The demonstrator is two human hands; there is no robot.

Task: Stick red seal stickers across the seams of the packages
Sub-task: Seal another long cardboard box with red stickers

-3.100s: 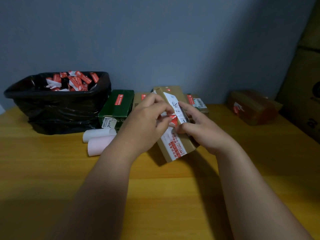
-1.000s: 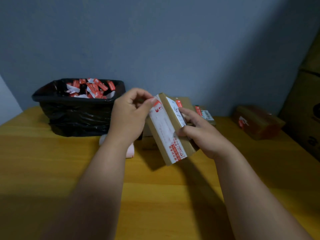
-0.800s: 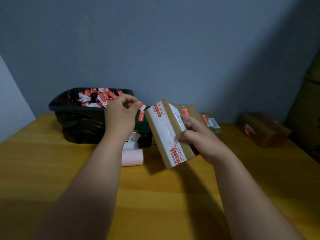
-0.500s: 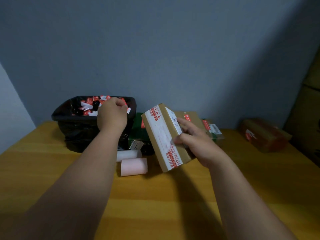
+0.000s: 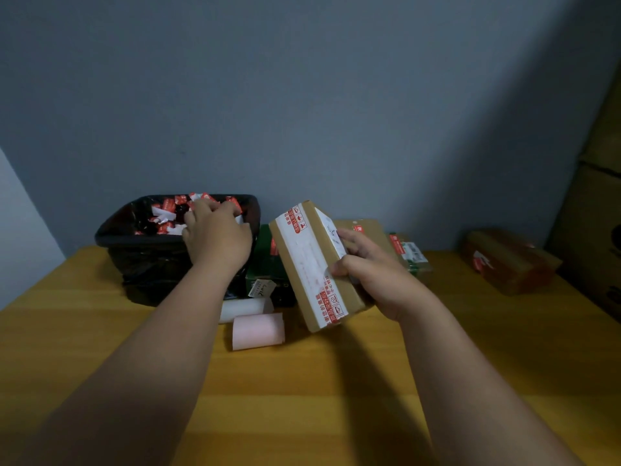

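My right hand grips a brown cardboard package by its right side and holds it tilted above the wooden table. White tape with red print runs along the package's face, and a red seal sticker sits at its top end. My left hand is stretched out over the black-lined bin, fingers spread above the red and white sticker scraps inside. I see nothing held in it.
A green box stands between bin and package. A white roll and a pink roll lie in front of it. More packages sit behind my right hand, another at far right beside stacked cartons.
My left hand left the package, carried a small red and white scrap leftward to the bin and opened over it. My right hand kept hold of the package.
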